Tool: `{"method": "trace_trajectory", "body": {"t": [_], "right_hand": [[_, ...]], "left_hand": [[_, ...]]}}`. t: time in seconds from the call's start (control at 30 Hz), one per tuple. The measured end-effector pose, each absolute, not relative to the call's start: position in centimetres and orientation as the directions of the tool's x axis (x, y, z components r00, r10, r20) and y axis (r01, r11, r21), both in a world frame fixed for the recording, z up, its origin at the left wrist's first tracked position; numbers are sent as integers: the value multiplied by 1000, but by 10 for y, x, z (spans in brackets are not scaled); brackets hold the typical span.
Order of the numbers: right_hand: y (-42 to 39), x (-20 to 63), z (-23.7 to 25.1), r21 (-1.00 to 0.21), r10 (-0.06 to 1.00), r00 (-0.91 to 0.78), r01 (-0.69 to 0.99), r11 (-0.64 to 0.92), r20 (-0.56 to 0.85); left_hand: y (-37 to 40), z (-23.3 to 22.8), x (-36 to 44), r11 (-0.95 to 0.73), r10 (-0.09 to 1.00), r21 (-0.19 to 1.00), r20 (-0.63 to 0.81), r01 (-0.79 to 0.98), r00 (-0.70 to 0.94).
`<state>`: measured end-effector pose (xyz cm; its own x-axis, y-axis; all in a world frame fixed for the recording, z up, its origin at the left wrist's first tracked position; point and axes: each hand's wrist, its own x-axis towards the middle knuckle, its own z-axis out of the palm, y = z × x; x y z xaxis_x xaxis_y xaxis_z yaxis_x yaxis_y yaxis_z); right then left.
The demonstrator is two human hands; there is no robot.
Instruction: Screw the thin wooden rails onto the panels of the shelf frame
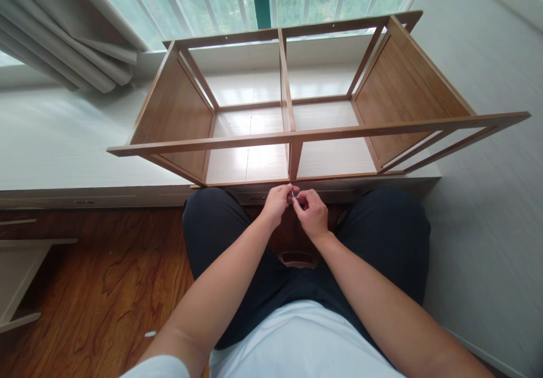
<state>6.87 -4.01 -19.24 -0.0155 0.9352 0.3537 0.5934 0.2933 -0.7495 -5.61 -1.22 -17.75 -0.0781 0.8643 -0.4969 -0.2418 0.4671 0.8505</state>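
A wooden frame [199, 144], open at the top with panels at both ends and a divider [285, 78] in the middle, stands in front of me. Just below its near edge, under the divider, my two hands meet. My left hand [277, 203] is closed, its fingertips pinching a thin pale piece [292, 193], too small to name. Close on its right, my right hand [313, 213] is closed too, with thumb and finger pinched at the lower end of that same piece. Whether both hands grip it firmly I cannot tell.
The frame rests on a white window ledge [63, 146] with drawers below. Behind it are a barred window [203, 4] and a grey curtain [76, 27]. A white wall [479, 214] bounds the right. At lower left, a pale panelled piece [21, 276] lies on the wood floor [114, 276].
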Motion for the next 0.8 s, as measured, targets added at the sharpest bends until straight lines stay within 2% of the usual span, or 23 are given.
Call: {"method": "trace_trajectory", "body": {"t": [0.5,0.8], "right_hand": [[-40,69,-197,-783,960,43,589,201,278],[-38,68,-200,-879,984,54,460,125,168]], "left_hand": [[-12,-177,-56,484,857,849,-509,-211,-81],[-12,-174,-56,484,856,852,-508,-200,-93]]}}
